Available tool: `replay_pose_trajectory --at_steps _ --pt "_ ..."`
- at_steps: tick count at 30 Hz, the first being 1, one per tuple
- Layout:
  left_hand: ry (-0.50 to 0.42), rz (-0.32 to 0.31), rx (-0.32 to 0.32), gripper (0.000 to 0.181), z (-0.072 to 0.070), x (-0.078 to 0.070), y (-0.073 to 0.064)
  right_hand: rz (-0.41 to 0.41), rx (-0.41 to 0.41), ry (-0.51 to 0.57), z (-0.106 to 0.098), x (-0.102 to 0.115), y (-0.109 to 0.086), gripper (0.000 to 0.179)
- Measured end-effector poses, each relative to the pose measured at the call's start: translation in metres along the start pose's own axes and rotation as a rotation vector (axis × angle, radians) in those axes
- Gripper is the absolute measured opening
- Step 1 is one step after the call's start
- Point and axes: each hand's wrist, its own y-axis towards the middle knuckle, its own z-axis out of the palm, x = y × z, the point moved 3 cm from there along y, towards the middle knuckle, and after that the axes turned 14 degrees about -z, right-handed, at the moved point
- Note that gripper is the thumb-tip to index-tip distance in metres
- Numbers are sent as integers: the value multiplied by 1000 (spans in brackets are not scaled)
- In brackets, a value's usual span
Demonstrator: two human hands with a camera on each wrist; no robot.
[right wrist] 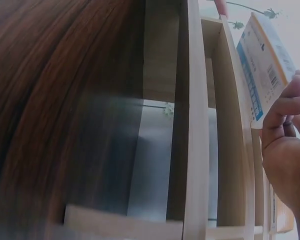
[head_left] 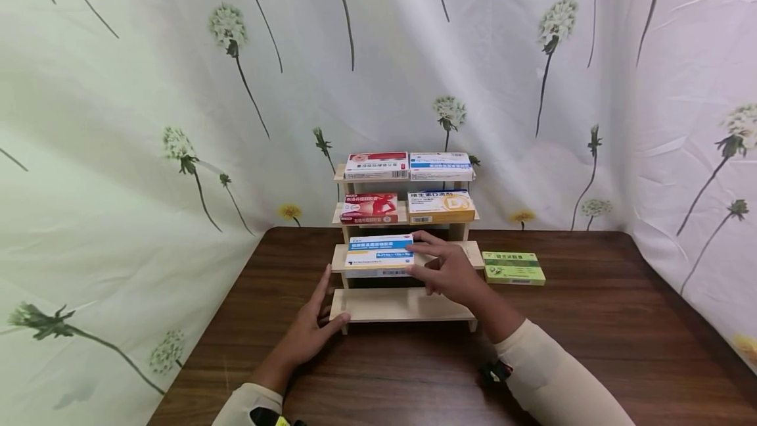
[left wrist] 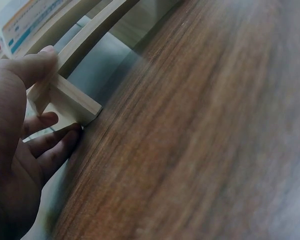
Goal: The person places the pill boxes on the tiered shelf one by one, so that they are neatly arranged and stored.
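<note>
A stepped wooden rack [head_left: 408, 304] stands on the table with medicine boxes on its tiers. My left hand [head_left: 310, 331] holds the left end of the lowest tier; its thumb [left wrist: 37, 65] lies against the board and the other fingers are beside the end leg. On the second tier from the bottom, at its left half, sits a white and blue medicine box [head_left: 378, 255], also in the right wrist view [right wrist: 262, 70]. My right hand [head_left: 452, 271] pinches this box at its right end, thumb at the front and index finger toward the back.
Above are a red box [head_left: 369, 208], a white and orange box [head_left: 440, 206], a white and red box [head_left: 376, 165] and another white and blue box [head_left: 440, 166]. A green box [head_left: 513, 268] lies on the table right of the rack. A flowered curtain [head_left: 384, 51] hangs behind.
</note>
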Motion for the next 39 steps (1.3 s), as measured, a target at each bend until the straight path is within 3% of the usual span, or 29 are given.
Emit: replay_pose_trajectory --at_steps 12,28,39 --pt "-25 32 17 102 0 0 0 39 2 6 13 0 13 53" --pt "-21 12 22 102 0 1 1 31 -11 -15 20 2 19 52" --pt "-21 26 31 101 0 2 0 130 -8 -2 19 1 20 55"
